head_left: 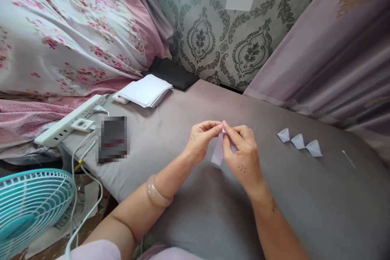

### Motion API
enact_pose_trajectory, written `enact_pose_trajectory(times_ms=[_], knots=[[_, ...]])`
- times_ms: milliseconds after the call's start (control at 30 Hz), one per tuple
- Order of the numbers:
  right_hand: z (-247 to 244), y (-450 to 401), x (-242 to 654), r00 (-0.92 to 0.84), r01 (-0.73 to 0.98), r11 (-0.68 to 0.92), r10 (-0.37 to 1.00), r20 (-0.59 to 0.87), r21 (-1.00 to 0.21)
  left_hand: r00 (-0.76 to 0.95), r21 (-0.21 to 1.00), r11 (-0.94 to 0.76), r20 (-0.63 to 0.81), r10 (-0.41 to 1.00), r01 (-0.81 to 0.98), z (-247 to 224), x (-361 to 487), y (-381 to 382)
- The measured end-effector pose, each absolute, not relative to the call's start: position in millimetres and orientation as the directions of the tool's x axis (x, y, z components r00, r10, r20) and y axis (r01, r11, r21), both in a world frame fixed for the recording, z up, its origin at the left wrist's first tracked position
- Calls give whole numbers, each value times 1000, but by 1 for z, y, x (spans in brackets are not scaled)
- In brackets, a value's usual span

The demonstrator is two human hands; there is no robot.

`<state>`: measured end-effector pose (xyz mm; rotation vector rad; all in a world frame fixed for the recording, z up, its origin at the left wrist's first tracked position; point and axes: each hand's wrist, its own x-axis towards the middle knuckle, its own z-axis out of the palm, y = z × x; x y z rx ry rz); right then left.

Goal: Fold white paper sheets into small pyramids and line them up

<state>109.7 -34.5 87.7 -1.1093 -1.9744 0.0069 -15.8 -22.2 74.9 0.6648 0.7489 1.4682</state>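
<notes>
Between my two hands is a narrow strip of pale pinkish-white paper (217, 152), folded near its top, with its lower end hanging free. My left hand (202, 138) pinches the upper end between thumb and fingers. My right hand (242, 144) closes on the same end from the other side, fingertips meeting the left ones. Part of the fold is hidden by the fingers. To the right, three folded white paper pieces (297, 141) lie in a row on the grey sheet (268, 203).
A stack of white paper (148, 90) lies at the back left beside a black folded item (176, 74). Nearer are a white power strip (71, 121) with cables, a pixelated dark object (112, 139) and a teal fan (33, 211). A thin green stick (348, 158) lies far right.
</notes>
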Motion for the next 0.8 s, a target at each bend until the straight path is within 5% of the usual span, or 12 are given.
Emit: enact_pose_trajectory(times_ms=[433, 600, 700, 800], knots=[[90, -41, 109, -327, 815, 521, 774, 542, -252, 108, 676, 179, -147, 983, -715, 75, -16, -18], [97, -38, 116, -298, 648, 496, 864, 407, -578, 163, 650, 237, -172, 971, -722, 72, -17, -14], [99, -30, 124, -210, 399, 307, 948, 240, -864, 123, 673, 219, -187, 975, -706, 70, -16, -15], [97, -22, 129, -45, 130, 63, 997, 58, -989, 76, 687, 195, -200, 977, -700, 68, -13, -16]])
